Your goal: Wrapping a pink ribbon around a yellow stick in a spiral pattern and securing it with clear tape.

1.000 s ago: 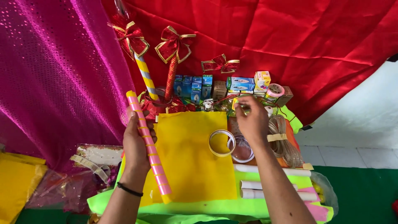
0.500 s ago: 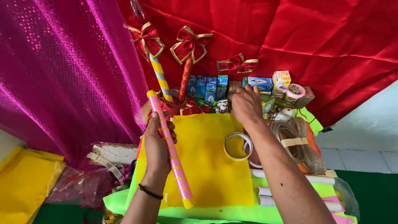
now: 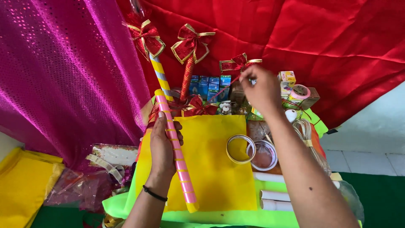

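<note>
My left hand (image 3: pixel 162 145) grips a pink stick (image 3: pixel 175 150) wound with yellow ribbon, held slanted over a yellow cloth (image 3: pixel 211 169). My right hand (image 3: pixel 262 90) is raised at the back, its fingers pinched on a red and gold bow (image 3: pixel 236 63) by a thin red strand. Two other ribbon-wrapped sticks stand upright behind, one with a red bow (image 3: pixel 145 37) and one with a second red bow (image 3: pixel 192 43). A further red bow (image 3: pixel 197 107) lies at the cloth's far edge.
Two tape rolls (image 3: pixel 240 148) lie right of the cloth. Small blue boxes (image 3: pixel 211 86) and a pink tape roll (image 3: pixel 300 92) sit at the back. Red fabric (image 3: pixel 320 46) and magenta sequin fabric (image 3: pixel 63 76) hang behind. White tubes (image 3: pixel 274 194) rest on lime-green sheet.
My right hand rose from the small items at the back to the red and gold bow. The left hand kept its grip on the pink stick as the view shifted.
</note>
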